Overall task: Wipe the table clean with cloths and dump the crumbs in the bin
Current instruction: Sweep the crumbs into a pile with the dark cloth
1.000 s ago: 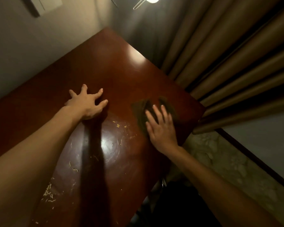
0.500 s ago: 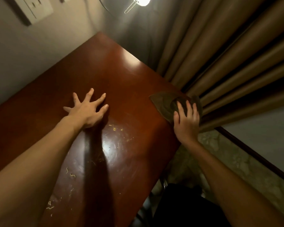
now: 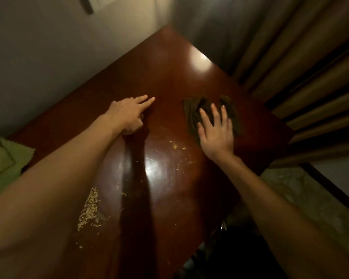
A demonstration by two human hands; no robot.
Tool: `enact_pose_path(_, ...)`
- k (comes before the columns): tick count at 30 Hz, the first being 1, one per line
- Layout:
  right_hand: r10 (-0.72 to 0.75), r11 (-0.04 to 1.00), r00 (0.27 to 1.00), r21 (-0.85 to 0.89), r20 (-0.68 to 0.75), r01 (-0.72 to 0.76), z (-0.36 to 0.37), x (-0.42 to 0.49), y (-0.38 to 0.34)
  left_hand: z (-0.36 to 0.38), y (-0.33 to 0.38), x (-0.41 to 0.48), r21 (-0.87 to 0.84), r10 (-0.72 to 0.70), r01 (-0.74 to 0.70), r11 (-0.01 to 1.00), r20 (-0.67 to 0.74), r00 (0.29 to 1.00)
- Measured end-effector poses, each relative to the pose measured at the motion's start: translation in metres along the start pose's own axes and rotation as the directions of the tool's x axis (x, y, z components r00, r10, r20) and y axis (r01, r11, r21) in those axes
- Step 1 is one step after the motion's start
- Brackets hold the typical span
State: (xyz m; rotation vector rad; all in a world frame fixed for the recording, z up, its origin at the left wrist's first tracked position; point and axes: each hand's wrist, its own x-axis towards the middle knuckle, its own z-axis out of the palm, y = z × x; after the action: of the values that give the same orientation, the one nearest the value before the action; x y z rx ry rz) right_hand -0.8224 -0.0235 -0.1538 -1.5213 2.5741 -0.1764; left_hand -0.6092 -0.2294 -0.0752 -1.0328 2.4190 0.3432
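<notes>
A dark brown cloth (image 3: 193, 111) lies bunched on the glossy red-brown table (image 3: 165, 67). My right hand (image 3: 217, 129) presses flat on it, fingers spread. My left hand (image 3: 129, 113) rests on the bare tabletop to the left of the cloth, two fingers stretched out, holding nothing. A heap of pale crumbs (image 3: 90, 210) sits near my left forearm. A thin scatter of crumbs (image 3: 176, 146) lies just below the cloth.
A light green cloth (image 3: 6, 158) lies at the table's left end. Brown curtains (image 3: 310, 67) hang close along the right side. A pale wall (image 3: 48, 47) runs behind the table. Tiled floor (image 3: 302, 190) shows past the right edge.
My right hand has slid the dark cloth from the table's right edge back leftward onto the surface. My left hand's fingers drew together. The view tilted, bringing the green cloth into sight.
</notes>
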Motion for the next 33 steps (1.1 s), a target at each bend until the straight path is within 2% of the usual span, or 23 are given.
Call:
enact_pose_path(3, -0.065, 0.997, 0.996, -0.024, 0.053, 0.067, -0.001, 0.0, 0.001, 0.022, -0.037, -0.018, 0.022, -0.106, 0.106, 0.994, -0.008, 0.994)
enact_pose_path(5, -0.151, 0.987, 0.988, -0.047, 0.031, 0.153, -0.004, -0.021, -0.005, 0.041, -0.052, -0.035, -0.081, -0.198, 0.196, 0.977, -0.026, 0.98)
enact_pose_path(7, -0.239, 0.966, 0.969, -0.082, 0.062, 0.244, -0.002, -0.051, -0.022, 0.05, -0.057, -0.046, -0.171, -0.229, 0.219, 0.96, -0.037, 0.973)
enact_pose_path(10, -0.298, 0.951, 0.949, -0.05, 0.102, 0.304, 0.005, -0.095, -0.056, 0.045, -0.062, -0.048, -0.17, -0.198, 0.184, 0.968, -0.069, 0.978)
enact_pose_path(16, -0.453, 0.887, 0.877, -0.02, 0.159, 0.461, 0.019, -0.145, -0.128, 0.039, -0.089, -0.069, -0.211, -0.108, 0.099, 0.973, -0.03, 0.994)
enact_pose_path(19, -0.517, 0.853, 0.842, 0.015, 0.157, 0.521, 0.021, -0.153, -0.137, 0.05, -0.101, -0.087, -0.26, -0.089, 0.075, 0.963, -0.044, 0.995)
enact_pose_path(21, -0.452, 0.891, 0.885, 0.023, 0.113, 0.453, 0.021, -0.147, -0.124, 0.058, -0.112, -0.097, -0.202, -0.087, 0.065, 0.977, -0.103, 0.991)
enact_pose_path(23, -0.262, 0.965, 0.959, -0.007, 0.106, 0.264, 0.015, -0.137, -0.107, 0.069, -0.129, -0.111, -0.127, -0.116, 0.084, 0.988, -0.263, 0.958)
enact_pose_path(24, -0.177, 0.983, 0.978, -0.033, 0.108, 0.181, 0.012, -0.132, -0.099, 0.075, -0.139, -0.121, -0.126, -0.152, 0.116, 0.985, -0.336, 0.929)
enact_pose_path(26, -0.11, 0.991, 0.985, -0.063, 0.134, 0.12, 0.007, -0.116, -0.088, 0.092, -0.162, -0.141, -0.146, -0.234, 0.19, 0.971, -0.407, 0.883)
enact_pose_path(28, -0.107, 0.99, 0.982, -0.071, 0.158, 0.119, 0.003, -0.094, -0.084, 0.11, -0.182, -0.162, -0.166, -0.329, 0.286, 0.944, -0.386, 0.862)
enact_pose_path(31, -0.11, 0.987, 0.983, -0.103, 0.144, 0.126, 0.006, -0.064, -0.107, 0.136, -0.197, -0.195, -0.269, -0.512, 0.447, 0.853, -0.266, 0.817)
enact_pose_path(33, -0.146, 0.983, 0.977, -0.086, 0.154, 0.161, 0.01, -0.057, -0.136, 0.154, -0.198, -0.213, -0.312, -0.563, 0.488, 0.815, -0.228, 0.794)
